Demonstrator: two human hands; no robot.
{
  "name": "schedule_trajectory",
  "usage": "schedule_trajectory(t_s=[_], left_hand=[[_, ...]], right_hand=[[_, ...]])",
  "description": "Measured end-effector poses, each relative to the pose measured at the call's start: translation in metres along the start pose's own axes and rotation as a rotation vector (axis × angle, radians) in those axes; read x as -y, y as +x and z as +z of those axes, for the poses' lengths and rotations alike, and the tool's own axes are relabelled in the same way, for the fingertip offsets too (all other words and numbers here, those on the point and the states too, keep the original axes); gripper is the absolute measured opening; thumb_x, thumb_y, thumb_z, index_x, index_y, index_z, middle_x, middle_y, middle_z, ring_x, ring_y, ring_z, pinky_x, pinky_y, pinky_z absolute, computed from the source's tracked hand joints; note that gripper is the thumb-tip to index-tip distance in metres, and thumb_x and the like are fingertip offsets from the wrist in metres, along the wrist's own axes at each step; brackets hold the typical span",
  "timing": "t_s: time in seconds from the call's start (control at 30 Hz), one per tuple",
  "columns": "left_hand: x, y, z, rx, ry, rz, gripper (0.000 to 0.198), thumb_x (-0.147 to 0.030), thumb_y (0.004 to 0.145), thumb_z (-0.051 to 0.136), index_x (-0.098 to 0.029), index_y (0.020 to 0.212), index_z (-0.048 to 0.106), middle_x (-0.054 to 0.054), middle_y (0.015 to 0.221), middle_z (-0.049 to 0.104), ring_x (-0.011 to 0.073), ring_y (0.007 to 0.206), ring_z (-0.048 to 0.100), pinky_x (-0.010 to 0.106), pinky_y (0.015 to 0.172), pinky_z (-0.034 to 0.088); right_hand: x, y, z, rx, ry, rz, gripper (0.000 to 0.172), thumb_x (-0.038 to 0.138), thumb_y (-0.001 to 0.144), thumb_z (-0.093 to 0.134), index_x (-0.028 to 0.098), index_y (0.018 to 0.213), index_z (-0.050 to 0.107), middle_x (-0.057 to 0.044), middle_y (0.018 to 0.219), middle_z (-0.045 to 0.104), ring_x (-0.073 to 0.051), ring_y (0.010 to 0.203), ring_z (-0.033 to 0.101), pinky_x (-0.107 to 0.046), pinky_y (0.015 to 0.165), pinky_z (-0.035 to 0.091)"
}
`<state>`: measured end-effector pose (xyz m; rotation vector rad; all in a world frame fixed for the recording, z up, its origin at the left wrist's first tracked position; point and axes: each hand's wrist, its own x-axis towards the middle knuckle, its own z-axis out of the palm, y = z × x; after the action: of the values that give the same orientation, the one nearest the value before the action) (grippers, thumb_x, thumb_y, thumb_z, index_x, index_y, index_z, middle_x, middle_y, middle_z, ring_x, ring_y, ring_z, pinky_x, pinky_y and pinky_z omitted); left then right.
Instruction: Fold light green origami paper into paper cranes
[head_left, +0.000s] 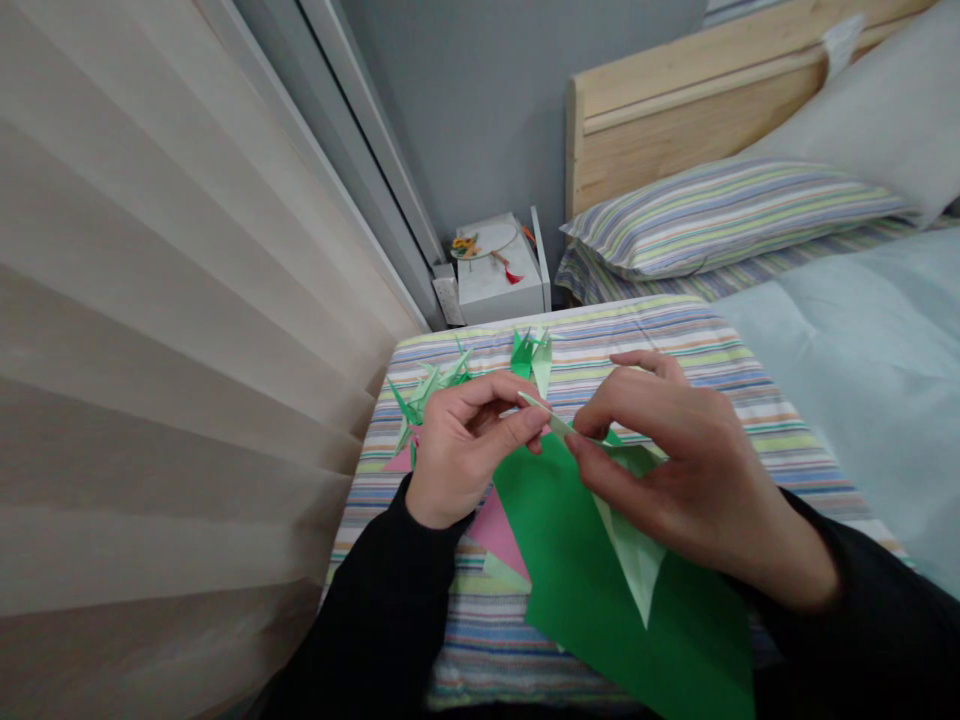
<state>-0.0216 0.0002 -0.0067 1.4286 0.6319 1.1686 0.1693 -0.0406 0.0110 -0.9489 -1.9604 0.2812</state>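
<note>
Between my two hands is a pale green folded paper (630, 550), with a narrow strip reaching up to the left and a pointed flap hanging down. My left hand (480, 440) pinches the narrow tip between thumb and fingers. Closer to the body of the fold, my right hand (675, 460) grips it with thumb and forefinger, covering part of it. Below lies a dark green paper sheet (570, 580), flat on the striped cloth (480, 650). Pink paper (499, 535) shows at its left edge.
Several green paper cranes (427, 395) stand beyond my left hand, with more folded green pieces (531, 355) at the far edge. A pleated curtain (187, 350) hangs on the left. Past the table are a white nightstand (495, 290) and a bed with a striped pillow (735, 215).
</note>
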Motion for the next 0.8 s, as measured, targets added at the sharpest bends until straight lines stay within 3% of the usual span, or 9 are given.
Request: schedule_trajectory(t_s=[0.3, 0.57, 0.8], left_hand=[[0.0004, -0.0006, -0.0002, 0.011, -0.002, -0.016, 0.008, -0.02, 0.093, 0.071, -0.018, 0.086, 0.074, 0.0, 0.077, 0.066, 0.0069, 0.064, 0.062, 0.019, 0.059, 0.048], [0.0016, 0.0, 0.0, -0.046, 0.006, -0.024, 0.008, -0.022, 0.085, 0.08, -0.018, 0.084, 0.073, -0.001, 0.075, 0.068, 0.0076, 0.06, 0.061, 0.019, 0.056, 0.049], [0.0024, -0.0002, -0.0009, 0.002, -0.037, 0.022, 0.005, -0.019, 0.088, 0.076, -0.018, 0.084, 0.075, 0.0, 0.082, 0.065, 0.0078, 0.065, 0.061, 0.019, 0.057, 0.048]], right_hand=[[-0.0025, -0.0008, 0.0016, 0.004, -0.015, -0.013, 0.018, 0.009, 0.088, 0.064, 0.021, 0.078, 0.055, 0.007, 0.069, 0.061, -0.012, 0.067, 0.059, -0.044, 0.102, 0.04], [-0.0028, -0.0013, 0.0021, 0.005, -0.034, -0.019, 0.019, 0.009, 0.088, 0.064, 0.022, 0.078, 0.054, 0.007, 0.068, 0.06, -0.013, 0.067, 0.06, -0.044, 0.101, 0.04], [-0.0031, -0.0009, 0.0024, 0.009, -0.028, -0.031, 0.019, 0.009, 0.088, 0.064, 0.021, 0.078, 0.054, 0.007, 0.068, 0.06, -0.012, 0.066, 0.058, -0.043, 0.102, 0.039]])
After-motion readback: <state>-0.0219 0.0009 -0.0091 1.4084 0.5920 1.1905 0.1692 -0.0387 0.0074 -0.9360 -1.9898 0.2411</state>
